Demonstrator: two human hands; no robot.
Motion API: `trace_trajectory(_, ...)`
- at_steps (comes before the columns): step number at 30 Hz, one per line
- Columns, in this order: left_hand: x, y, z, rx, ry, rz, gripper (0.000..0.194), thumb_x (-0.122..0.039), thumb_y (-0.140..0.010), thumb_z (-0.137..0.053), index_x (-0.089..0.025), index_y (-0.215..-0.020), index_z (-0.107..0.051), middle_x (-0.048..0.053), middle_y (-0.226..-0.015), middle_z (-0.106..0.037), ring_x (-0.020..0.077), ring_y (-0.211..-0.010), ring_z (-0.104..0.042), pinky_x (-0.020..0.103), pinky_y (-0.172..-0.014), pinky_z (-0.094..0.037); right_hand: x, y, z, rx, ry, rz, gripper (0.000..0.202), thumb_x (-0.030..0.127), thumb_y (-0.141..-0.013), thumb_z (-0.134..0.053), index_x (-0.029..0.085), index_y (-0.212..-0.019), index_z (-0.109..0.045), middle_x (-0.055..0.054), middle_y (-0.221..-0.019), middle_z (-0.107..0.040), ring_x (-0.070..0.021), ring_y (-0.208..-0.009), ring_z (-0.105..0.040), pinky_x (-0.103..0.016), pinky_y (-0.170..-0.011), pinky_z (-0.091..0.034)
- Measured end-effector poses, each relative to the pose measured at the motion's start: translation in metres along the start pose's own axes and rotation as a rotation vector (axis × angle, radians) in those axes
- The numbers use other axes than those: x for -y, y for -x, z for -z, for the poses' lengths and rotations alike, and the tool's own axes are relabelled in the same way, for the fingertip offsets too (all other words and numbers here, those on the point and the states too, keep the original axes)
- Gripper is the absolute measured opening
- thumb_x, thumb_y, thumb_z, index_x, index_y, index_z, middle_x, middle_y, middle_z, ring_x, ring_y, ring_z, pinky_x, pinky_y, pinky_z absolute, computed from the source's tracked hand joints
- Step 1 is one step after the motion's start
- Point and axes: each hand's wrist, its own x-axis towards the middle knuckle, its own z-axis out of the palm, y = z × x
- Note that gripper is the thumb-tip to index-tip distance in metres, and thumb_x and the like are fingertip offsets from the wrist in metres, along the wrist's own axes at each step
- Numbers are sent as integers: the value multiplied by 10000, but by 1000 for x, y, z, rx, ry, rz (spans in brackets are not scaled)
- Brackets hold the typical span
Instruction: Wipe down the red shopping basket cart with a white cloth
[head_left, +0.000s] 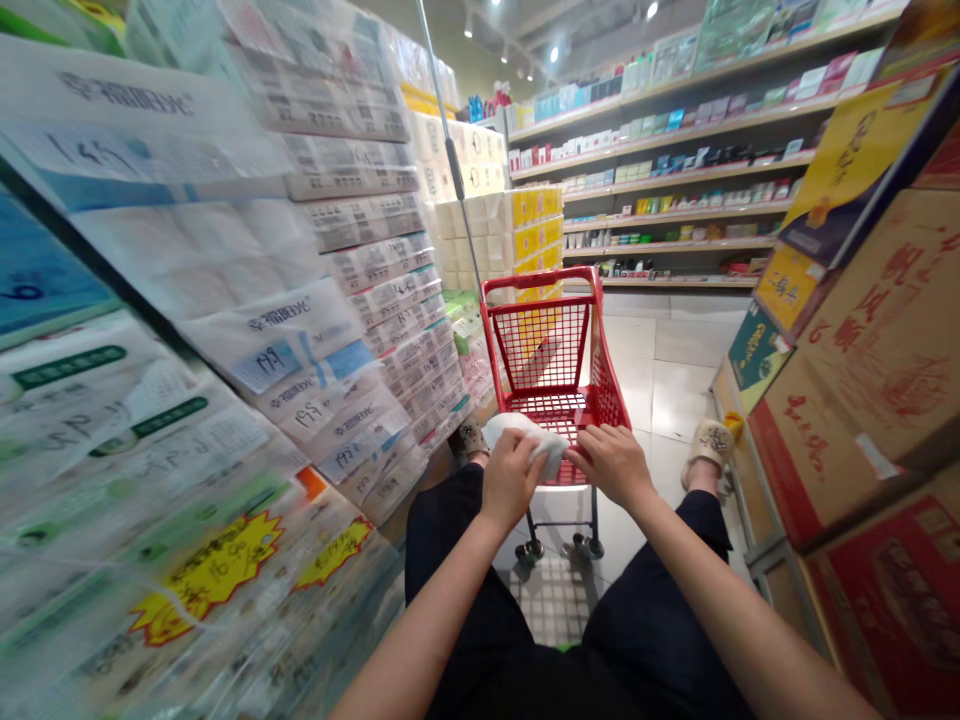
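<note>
A wad of white tissue or thin cloth point(551, 450) is bunched in my left hand point(514, 480), whose fingers are closed over it at the near end of a small red shopping cart point(544, 345). Right beside it, my right hand point(615, 462) has its fingers curled over the cart's near rim, its thumb side close to the wad's edge. Whether those fingertips also touch the wad I cannot tell. The cart has a red plastic grid basket and black wheels, and it stands between my spread legs.
Tall stacks of wrapped tissue packs point(375, 210) rise close on the left, with yellow price tags point(210, 575) lower down. Cardboard boxes point(877, 370) line the right side. White floor tiles point(667, 385) lead to long stocked shelves point(675, 175) at the back.
</note>
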Motion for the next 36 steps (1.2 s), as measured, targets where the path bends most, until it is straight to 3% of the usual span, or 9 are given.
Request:
trace_trajectory(5,-12,3,-7,86,-38,-90,265,-244,-938,-494,-258,-1200,-528,61,-1081,-538,201,-990,-556,323,-848,-497,-3,1,0,17,-2,14,239,365,-923,-499,196,-775,-580,-51,-769,-617,-187,-772,-477,-327,-730,-251)
trace_trajectory(10,9,-11,2,26,-169,-105,198,-256,-937,-501,-245,-1116,-585,70,-1084,-548,231,-999,-536,387,-889,-455,-4,0,1,14,-17,23,324,445,-943,-471,194,-763,-570,-49,-766,-616,-179,-756,-476,-323,-718,-248)
trace_trajectory(15,32,-26,16,-36,-165,-52,168,-297,-955,-479,-228,-1038,-607,62,-1072,-546,220,-1017,-521,375,-920,-430,-2,-1,1,5,-19,14,377,491,-950,-448,193,-749,-561,-45,-768,-615,-173,-752,-472,-323,-711,-244)
trace_trajectory(21,42,-36,21,-81,-224,5,166,-301,-952,-491,-220,-1040,-606,67,-1080,-549,227,-1020,-523,358,-895,-431,-1,-1,-1,6,-24,6,376,487,-950,-450,191,-743,-555,-43,-761,-613,-170,-746,-478,-323,-706,-247)
trace_trajectory(25,33,-26,15,-54,-271,-53,156,-271,-936,-526,-233,-1069,-599,61,-1084,-565,221,-1011,-526,362,-902,-431,-2,0,1,11,-35,3,354,474,-944,-462,193,-754,-561,-42,-765,-617,-173,-751,-474,-329,-714,-251)
trace_trajectory(30,6,-10,-2,-3,-232,-125,191,-218,-914,-555,-237,-1101,-590,58,-1053,-576,225,-1034,-522,388,-928,-430,-6,0,6,39,-64,-34,321,362,-965,-410,200,-736,-566,-33,-766,-621,-177,-772,-483,-337,-748,-263)
trace_trajectory(36,-33,-22,-26,80,-132,-188,220,-218,-927,-528,-223,-1144,-558,53,-1040,-575,199,-985,-543,338,-876,-474,-19,5,4,37,-141,-34,334,247,-960,-313,191,-844,-621,-48,-836,-649,-185,-801,-498,-343,-748,-279)
